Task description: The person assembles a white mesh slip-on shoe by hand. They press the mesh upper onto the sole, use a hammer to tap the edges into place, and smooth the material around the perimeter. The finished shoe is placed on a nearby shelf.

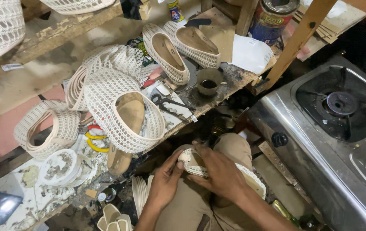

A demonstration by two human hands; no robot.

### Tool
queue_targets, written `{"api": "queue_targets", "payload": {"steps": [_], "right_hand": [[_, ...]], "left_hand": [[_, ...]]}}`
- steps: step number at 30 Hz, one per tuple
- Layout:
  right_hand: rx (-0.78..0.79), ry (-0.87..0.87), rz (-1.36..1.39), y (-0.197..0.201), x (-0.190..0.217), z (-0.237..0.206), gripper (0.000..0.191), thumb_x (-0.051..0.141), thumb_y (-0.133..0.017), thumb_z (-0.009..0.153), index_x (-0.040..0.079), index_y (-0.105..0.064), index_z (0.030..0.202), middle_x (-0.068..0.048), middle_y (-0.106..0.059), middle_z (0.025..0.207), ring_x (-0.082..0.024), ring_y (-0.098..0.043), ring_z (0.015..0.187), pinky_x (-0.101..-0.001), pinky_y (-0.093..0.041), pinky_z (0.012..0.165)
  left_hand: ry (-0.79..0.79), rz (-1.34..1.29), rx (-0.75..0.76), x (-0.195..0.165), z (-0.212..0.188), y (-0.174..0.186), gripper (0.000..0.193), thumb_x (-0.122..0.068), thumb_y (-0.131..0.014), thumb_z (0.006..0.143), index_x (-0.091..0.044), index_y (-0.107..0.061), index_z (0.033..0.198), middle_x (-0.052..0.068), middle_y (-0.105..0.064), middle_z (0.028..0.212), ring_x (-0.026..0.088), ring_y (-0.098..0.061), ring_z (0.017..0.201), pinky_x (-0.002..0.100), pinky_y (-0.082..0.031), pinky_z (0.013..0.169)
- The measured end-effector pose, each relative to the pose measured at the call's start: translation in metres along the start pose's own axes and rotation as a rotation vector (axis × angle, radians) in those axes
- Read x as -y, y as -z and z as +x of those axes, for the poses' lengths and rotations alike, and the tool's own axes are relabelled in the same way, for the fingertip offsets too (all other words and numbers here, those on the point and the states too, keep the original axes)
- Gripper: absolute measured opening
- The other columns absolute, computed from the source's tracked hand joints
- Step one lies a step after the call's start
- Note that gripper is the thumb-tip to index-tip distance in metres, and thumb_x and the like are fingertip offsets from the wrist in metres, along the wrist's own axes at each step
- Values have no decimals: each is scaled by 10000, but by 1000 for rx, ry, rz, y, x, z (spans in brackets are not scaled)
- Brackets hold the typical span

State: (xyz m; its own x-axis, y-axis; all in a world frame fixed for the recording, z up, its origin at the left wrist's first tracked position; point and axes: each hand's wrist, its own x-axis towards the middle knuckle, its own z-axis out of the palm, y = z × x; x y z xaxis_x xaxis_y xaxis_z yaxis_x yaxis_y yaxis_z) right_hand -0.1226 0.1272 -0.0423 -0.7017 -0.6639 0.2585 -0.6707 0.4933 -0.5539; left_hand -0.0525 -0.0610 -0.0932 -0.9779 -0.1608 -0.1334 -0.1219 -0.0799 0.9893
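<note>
The person sits with a cream mesh shoe [217, 169] lying across the lap, just below the edge of the cluttered tabletop [238, 79]. The left hand [165, 179] is curled around the shoe's toe end, thumb pressed on top, and the right hand [221, 171] lies closed over its upper, fingers wrapped around the side. On the tabletop above, a finished mesh shoe [125, 113] hangs over the edge, two more mesh shoes [180, 47] lie side by side farther back, and a small cup of dark liquid [209, 82] stands beside black scissors [170, 105]. A steel gas stove [320, 128] stands to the right.
</note>
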Motion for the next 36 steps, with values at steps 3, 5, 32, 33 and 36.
{"api": "queue_targets", "payload": {"steps": [3, 5, 32, 33, 36], "right_hand": [[82, -94, -49, 0, 1, -1, 865, 418, -852, 776, 28, -448, 1434, -193, -615, 1228, -398, -617, 1049, -484, -500, 875], [56, -81, -19, 0, 3, -1, 847, 415, -842, 776, 30, -460, 1426, -177, -625, 1229, -386, -623, 1054, -474, -505, 880], [134, -155, -80, 2, 8, 1, 852, 435, -846, 742, 22, -483, 1394, -201, -658, 1193, -402, -640, 1046, -499, -506, 869], [121, -151, -79, 2, 7, 1, 854, 436, -851, 741, 14, -485, 1387, -212, -655, 1206, -406, -639, 1054, -500, -503, 872], [132, -179, -95, 2, 5, 2, 854, 407, -844, 701, 44, -502, 1393, -197, -673, 1187, -406, -651, 1033, -487, -517, 869]], "left_hand": [[20, -31, -39, -3, -3, -2, 479, -217, -617, 992, -1, -577, 1418, 114, -659, 1390, 158, -613, 1243, 288, -473, 1038], [152, -161, -56, -5, -2, -1, 465, -181, -637, 965, -12, -597, 1397, 125, -715, 1288, 152, -661, 1129, 281, -520, 953], [-7, -219, -66, 6, 5, -13, 417, -79, -612, 951, 70, -598, 1340, 170, -684, 1258, 244, -619, 1188, 358, -478, 1029], [14, -204, -35, 1, 1, -11, 450, -102, -612, 965, 34, -552, 1390, 136, -622, 1346, 223, -562, 1264, 354, -436, 1066], [22, -81, -23, -11, -16, -11, 510, -168, -601, 998, -36, -469, 1473, 89, -505, 1509, 205, -473, 1394, 360, -381, 1118]]}}
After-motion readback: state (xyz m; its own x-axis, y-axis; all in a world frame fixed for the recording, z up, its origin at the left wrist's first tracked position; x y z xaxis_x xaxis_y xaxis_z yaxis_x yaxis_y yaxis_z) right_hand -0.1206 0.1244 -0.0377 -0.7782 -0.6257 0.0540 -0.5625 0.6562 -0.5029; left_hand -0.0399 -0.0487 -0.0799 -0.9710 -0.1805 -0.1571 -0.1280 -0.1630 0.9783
